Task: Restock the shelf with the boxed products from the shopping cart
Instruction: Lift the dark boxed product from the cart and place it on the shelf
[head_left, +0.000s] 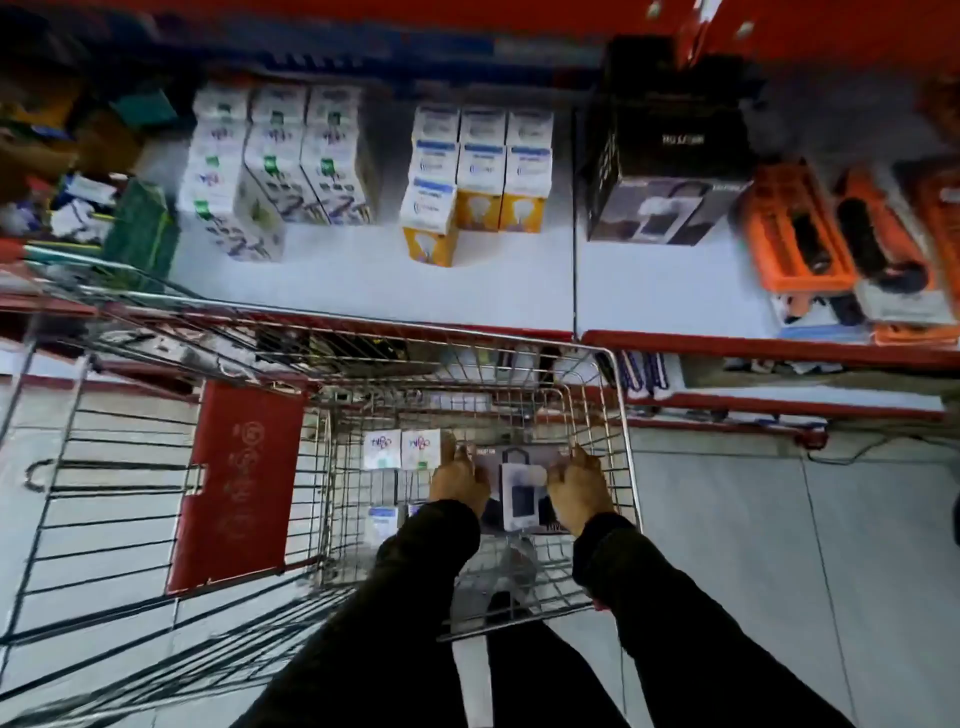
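Observation:
Both arms reach down into the wire shopping cart. My left hand grips the left side of a dark boxed product with a white device pictured on it, and my right hand grips its right side. The box lies low in the cart. Small white boxes lie beside it on the cart floor, to the left. Above the cart is the white shelf with a red front edge. A matching dark box stands on it, with black boxes stacked behind.
White bulb boxes with green marks and white-and-yellow bulb boxes stand in rows on the shelf. Orange packaged items lie at the right. The cart's red child-seat flap is at the left. A lower shelf edge juts out right of the cart.

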